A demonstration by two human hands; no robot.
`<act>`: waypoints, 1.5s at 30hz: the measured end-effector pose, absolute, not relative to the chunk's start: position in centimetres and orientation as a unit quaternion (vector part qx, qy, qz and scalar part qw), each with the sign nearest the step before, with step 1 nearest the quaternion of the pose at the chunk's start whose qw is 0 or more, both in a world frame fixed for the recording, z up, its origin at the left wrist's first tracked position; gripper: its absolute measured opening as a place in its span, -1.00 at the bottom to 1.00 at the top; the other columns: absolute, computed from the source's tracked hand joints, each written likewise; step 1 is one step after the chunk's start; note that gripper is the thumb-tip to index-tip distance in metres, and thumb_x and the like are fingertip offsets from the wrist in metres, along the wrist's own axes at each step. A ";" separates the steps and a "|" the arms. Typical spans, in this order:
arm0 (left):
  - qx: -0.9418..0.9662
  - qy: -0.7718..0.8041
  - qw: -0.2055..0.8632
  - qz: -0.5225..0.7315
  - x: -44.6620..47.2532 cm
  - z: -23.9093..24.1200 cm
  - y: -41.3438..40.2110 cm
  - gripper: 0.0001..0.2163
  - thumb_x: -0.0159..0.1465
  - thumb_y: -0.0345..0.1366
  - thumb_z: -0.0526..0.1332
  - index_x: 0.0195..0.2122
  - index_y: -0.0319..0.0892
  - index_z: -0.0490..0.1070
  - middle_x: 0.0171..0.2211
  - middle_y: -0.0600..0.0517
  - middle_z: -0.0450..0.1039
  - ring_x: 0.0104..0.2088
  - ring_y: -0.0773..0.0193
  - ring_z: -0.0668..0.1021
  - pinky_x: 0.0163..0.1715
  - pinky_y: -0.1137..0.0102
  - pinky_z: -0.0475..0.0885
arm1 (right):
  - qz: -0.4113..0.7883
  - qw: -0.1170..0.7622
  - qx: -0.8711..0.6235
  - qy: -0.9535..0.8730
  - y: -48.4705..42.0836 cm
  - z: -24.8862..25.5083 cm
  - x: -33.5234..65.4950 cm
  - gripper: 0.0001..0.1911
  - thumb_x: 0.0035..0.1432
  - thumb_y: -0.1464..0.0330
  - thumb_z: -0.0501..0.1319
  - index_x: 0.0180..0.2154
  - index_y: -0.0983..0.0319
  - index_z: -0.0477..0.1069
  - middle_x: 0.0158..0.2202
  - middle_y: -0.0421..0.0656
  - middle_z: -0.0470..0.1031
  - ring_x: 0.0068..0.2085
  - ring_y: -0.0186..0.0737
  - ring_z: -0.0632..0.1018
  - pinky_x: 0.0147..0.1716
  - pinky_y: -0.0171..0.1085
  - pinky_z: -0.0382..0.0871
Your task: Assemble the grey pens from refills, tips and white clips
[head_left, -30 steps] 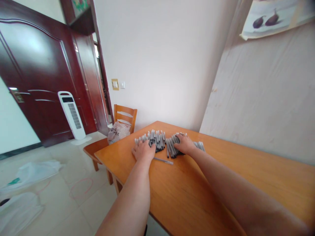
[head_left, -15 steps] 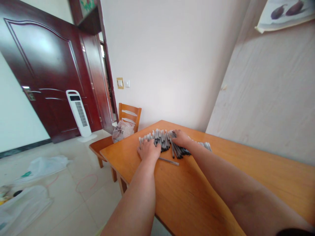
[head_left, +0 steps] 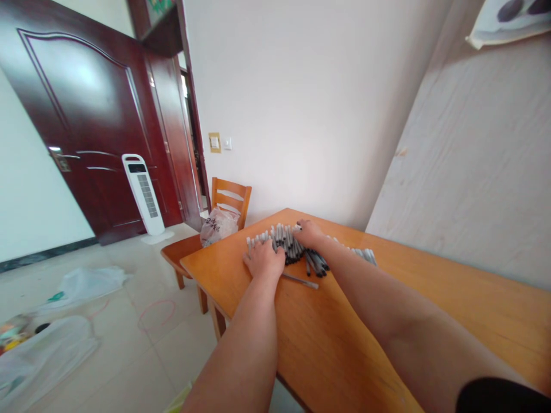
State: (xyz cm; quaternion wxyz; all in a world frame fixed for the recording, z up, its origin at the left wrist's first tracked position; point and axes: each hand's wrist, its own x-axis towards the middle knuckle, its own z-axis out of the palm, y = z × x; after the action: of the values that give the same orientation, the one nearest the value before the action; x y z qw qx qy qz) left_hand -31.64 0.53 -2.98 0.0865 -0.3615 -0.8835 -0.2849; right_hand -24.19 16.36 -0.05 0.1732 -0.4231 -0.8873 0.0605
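Observation:
A heap of several grey pens (head_left: 287,244) with dark tips lies at the far end of the orange wooden table (head_left: 353,321). My left hand (head_left: 264,261) rests flat on the left part of the heap, fingers spread. My right hand (head_left: 307,232) lies on the middle of the heap, fingers stretched over the pens. More pens (head_left: 364,255) trail off to the right behind my right forearm. One single pen (head_left: 300,280) lies apart on the table just right of my left wrist.
A wooden chair (head_left: 215,221) with a plastic bag (head_left: 217,223) on its seat stands at the table's far left corner. A white tower fan (head_left: 144,195) stands by the dark red door (head_left: 86,126). Plastic bags (head_left: 47,344) lie on the tiled floor at left. Walls close off the far and right sides.
My right hand has slid left across the heap, pushing the pens together and closing the gap in the middle. My left hand stays on the left side. The view has shifted slightly.

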 end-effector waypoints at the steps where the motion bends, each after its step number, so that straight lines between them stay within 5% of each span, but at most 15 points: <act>1: -0.359 -0.883 0.089 -0.289 -31.6 -2.9 0.5 -0.67 0.22 -0.10 0.06 -0.06 0.02 0.45 0.01 -0.11 0.42 0.06 -0.05 0.40 0.11 -0.06 0.17 | 0.063 0.176 -0.421 -0.887 16.2 0.1 -24.2 -0.46 0.17 0.21 0.06 0.15 0.29 0.30 0.14 0.03 0.36 0.13 -0.04 0.39 0.08 -0.20 0.24; 21: -0.353 -0.872 0.096 -0.325 -31.5 -2.1 0.1 -0.67 0.28 -0.20 -0.02 -0.07 -0.09 0.47 -0.04 -0.13 0.46 -0.03 -0.01 0.46 0.00 0.05 0.28 | 0.046 0.208 -0.264 -0.941 7.1 0.3 -18.8 -0.50 0.07 0.49 0.03 0.08 0.27 0.34 0.13 -0.04 0.37 0.12 -0.16 0.38 0.11 -0.29 0.18; 29: -0.350 -0.871 0.094 -0.332 -31.4 -2.2 0.1 -0.68 0.27 -0.19 0.01 -0.08 -0.08 0.47 -0.01 -0.14 0.44 0.01 -0.04 0.43 0.03 0.01 0.24 | 0.058 0.281 -0.384 -0.878 9.5 1.4 -13.3 -0.58 0.13 0.39 0.03 0.02 0.22 0.41 0.01 -0.08 0.48 0.02 -0.15 0.46 0.03 -0.28 0.26; 36: -0.350 -0.866 0.102 -0.341 -31.2 -2.1 0.2 -0.68 0.25 -0.20 0.03 -0.07 -0.09 0.47 0.00 -0.15 0.43 0.06 -0.07 0.39 0.08 -0.06 0.19 | 0.077 0.230 -0.627 -0.741 15.8 -0.8 -4.8 -0.38 0.13 0.23 0.09 0.20 0.33 0.20 0.08 0.13 0.41 0.07 0.05 0.45 -0.01 -0.13 0.30; 45: -0.355 -0.866 0.108 -0.336 -31.5 -2.4 0.3 -0.67 0.25 -0.19 0.03 -0.05 -0.07 0.46 0.03 -0.16 0.41 0.10 -0.08 0.36 0.09 -0.09 0.16 | 0.129 0.145 -0.574 -0.796 14.6 -3.0 -4.5 0.01 -0.10 0.03 0.30 0.29 0.28 0.01 0.13 0.11 0.34 0.11 0.10 0.39 0.04 -0.10 0.23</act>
State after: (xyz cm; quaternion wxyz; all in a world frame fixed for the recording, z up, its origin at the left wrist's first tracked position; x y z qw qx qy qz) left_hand -31.47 0.30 -2.43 0.1076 -0.3553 -0.8657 -0.3357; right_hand -4.50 14.58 -2.97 0.1445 -0.5738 -0.7957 0.1292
